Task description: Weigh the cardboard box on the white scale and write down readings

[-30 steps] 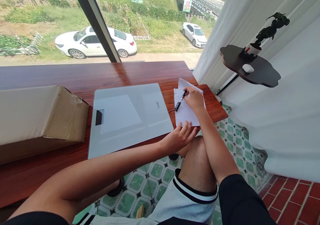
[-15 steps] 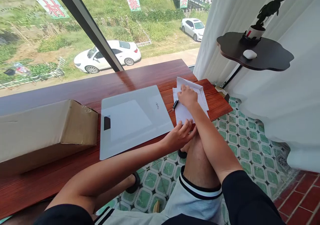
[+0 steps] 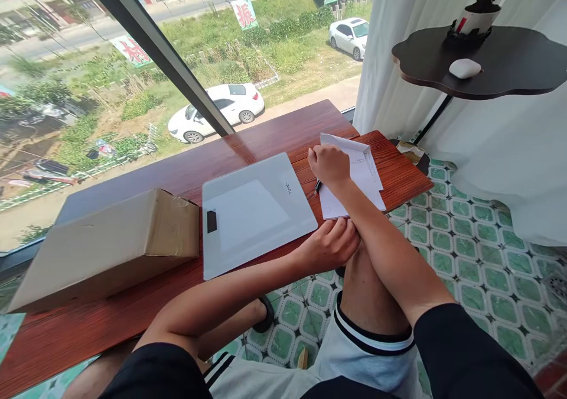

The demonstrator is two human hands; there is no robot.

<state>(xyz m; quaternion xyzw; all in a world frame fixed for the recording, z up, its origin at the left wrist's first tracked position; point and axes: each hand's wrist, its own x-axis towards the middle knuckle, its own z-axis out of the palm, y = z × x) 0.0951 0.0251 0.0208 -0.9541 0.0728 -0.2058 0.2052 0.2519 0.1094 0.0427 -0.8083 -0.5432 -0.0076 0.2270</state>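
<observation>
Sheets of white paper with some handwriting lie at the right end of the red-brown wooden table, their far edge folded up. Over their left part is my right hand, curled into a fist; what its fingers hold, if anything, is hidden. Just below that fist a black pen shows at the papers' left edge, partly covered. My left hand rests at the table's front edge by the near side of the papers. Its fingers are bent and close together, their tips out of sight. A glass-topped white board lies left of the papers.
A cardboard box sits on the wooden table at the left. Behind it is a large window. A dark side table at the right bears a potted plant and a white mouse-like object. White curtains hang there.
My right hand has shifted left across the papers and closed into a fist above the pen. My left hand's fingers have drawn back from the sheet and curled. The view has turned left.
</observation>
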